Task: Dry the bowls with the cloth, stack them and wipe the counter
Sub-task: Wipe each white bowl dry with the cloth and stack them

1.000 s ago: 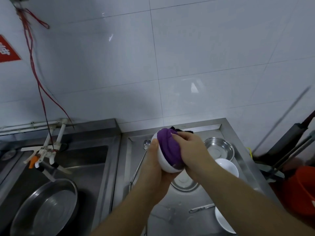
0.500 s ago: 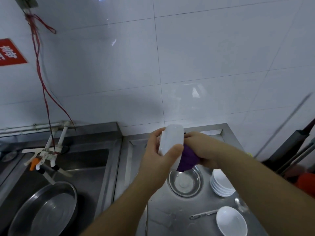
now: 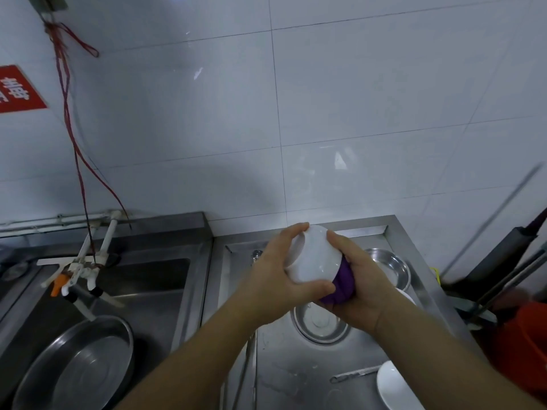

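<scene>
A sink basin lies on the left, with a round metal pan in its near part and a tap over its far left edge. Right of it is the steel counter. Above the counter, the left hand and right hand hold a bowl between them, a cloth on its right side. A metal dish sits on the counter below the hands, another metal dish farther right. A knife and a plate lie at the near right.
</scene>
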`<state>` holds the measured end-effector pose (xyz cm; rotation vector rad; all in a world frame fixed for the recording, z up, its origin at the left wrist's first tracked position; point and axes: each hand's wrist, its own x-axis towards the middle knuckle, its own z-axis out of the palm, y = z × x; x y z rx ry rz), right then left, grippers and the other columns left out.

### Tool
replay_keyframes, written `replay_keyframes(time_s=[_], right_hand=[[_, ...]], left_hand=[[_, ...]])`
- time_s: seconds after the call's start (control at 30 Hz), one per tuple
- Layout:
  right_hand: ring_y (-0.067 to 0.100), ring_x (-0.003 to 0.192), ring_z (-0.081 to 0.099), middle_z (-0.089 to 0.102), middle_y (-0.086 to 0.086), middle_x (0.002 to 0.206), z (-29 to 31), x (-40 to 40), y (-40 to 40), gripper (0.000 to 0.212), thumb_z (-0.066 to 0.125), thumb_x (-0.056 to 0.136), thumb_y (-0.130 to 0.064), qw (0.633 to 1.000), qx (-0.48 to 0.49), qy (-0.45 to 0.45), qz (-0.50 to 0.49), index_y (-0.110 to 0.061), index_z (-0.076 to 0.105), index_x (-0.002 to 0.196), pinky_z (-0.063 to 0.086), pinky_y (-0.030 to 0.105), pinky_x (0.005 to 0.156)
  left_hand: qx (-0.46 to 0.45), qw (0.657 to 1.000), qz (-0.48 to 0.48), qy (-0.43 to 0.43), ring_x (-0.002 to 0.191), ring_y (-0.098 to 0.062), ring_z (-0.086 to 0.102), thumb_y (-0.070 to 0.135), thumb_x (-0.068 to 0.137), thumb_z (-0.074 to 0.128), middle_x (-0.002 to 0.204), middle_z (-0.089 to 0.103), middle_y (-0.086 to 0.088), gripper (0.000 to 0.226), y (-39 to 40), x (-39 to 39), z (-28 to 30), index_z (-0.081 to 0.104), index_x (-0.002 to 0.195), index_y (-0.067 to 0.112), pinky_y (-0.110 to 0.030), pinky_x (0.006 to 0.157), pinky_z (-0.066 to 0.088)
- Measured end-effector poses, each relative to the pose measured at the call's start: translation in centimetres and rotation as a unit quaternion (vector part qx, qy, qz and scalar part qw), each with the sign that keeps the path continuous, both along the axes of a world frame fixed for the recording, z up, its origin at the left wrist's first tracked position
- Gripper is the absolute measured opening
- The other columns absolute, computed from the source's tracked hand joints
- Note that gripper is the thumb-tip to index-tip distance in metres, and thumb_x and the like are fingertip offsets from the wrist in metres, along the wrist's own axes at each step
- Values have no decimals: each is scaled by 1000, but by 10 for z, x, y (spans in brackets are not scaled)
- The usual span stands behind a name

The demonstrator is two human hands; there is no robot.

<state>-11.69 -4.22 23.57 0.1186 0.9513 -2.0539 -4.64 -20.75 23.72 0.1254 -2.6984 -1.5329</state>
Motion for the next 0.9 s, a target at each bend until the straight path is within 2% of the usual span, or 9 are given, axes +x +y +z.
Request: replay_keyframes(time_s=[0.07, 0.13, 0.17, 0.23, 0.3, 0.4, 0.57, 0.73, 0.9], right_hand=[[42, 115, 71, 70, 23, 131, -4, 2, -1, 56, 88, 77, -44, 1000, -14, 9, -5, -11, 77, 121, 62, 50, 83], [40, 115, 72, 70, 21, 132, -10, 3, 0, 64, 95, 66, -46, 999, -36, 18, -12, -14, 79, 119, 61, 50, 86], [40, 115, 72, 71, 20, 132, -12, 2, 0, 70, 99, 59, -48, 998, -47, 18, -22, -15, 79, 118, 61, 50, 87], [39, 115, 72, 71, 19, 132, -17, 1, 2, 76, 102, 51, -51, 997, -61, 16, -42, -18, 80, 116, 61, 51, 88], [39, 114, 72, 71, 19, 133, -21, -1, 4, 78, 103, 49, -52, 997, -60, 13, -53, -18, 80, 116, 62, 50, 87], [38, 113, 73, 70, 20, 133, -28, -3, 6, 76, 102, 53, -51, 997, -51, 19, -47, -17, 80, 118, 61, 48, 85], [39, 113, 72, 69, 20, 135, -36, -5, 8, 76, 101, 56, -48, 998, -46, 14, -43, -20, 77, 122, 61, 50, 85], [40, 114, 72, 71, 20, 132, -42, -3, 12, 73, 97, 61, -57, 999, -24, 29, -26, -22, 78, 122, 62, 49, 84], [35, 111, 74, 73, 17, 129, -48, -3, 5, 55, 59, 92, -67, 997, 44, 10, -61, -25, 78, 122, 62, 49, 88]], left_hand=[[-9, 1000, -7, -3, 121, -13, 56, 71, 68, 81, 146, 39, 23, 99, -1, -3, -4, 23, 148, 68, -33, 89, 64], [79, 995, 51, -24, 118, -8, 57, 72, 86, 63, 149, 45, 17, 75, 1, -9, -9, 32, 152, 54, -27, 95, 55], [164, 978, 112, -60, 111, -9, 63, 70, 94, 52, 142, 58, 11, 59, 3, -10, -12, 48, 146, 43, -26, 90, 54], [319, 920, 184, -131, 93, -17, 73, 65, 103, 40, 108, 79, -1, 56, 2, -4, -22, 71, 123, 22, -28, 77, 58], [412, 873, 186, -184, 84, -21, 73, 54, 105, 47, 96, 78, -12, 57, -1, 0, -28, 76, 119, 7, -33, 73, 59], [495, 835, 164, -178, 79, -19, 73, 41, 84, 73, 101, 76, -15, 55, -6, 6, -30, 74, 125, 3, -30, 73, 61], [584, 781, 146, -164, 95, -23, 71, 33, 86, 75, 117, 73, -16, 44, -6, 4, -25, 79, 120, 6, -34, 85, 61], [613, 769, 146, -109, 108, -28, 75, 32, 95, 67, 129, 72, -20, 40, -7, 6, -17, 77, 125, 7, -36, 83, 64], [623, 774, 84, -73, 129, -33, 66, 26, 102, 59, 145, 63, -20, 49, -5, 6, -9, 57, 146, 5, -39, 94, 61]])
